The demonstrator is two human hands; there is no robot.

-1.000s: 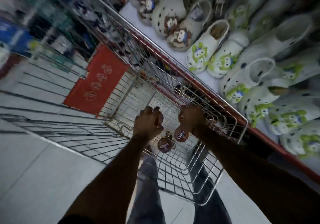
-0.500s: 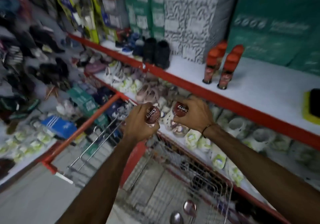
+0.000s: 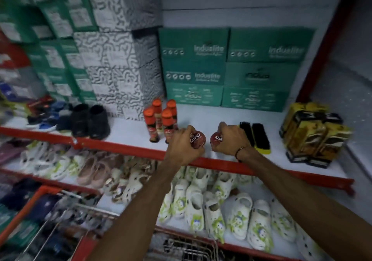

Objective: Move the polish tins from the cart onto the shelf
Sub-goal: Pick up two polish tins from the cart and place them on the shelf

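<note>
Polish tins, 1 clamped in the left hand [image 3: 184,146] and 1 in the right hand [image 3: 231,138], hover over the shelf [image 3: 128,132] front edge, apparently for setting down beside the bottles [image 3: 161,119].

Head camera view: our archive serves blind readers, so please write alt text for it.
Two bare hands, left hand and right hand, each hold a round dark-red polish tin over a white shelf with red edge, between orange-capped bottles and black brushes.

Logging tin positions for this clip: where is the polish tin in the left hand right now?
In the head view, the left hand holds its polish tin over the shelf's red front edge, between the orange-capped bottles and the right hand's tin.
</note>
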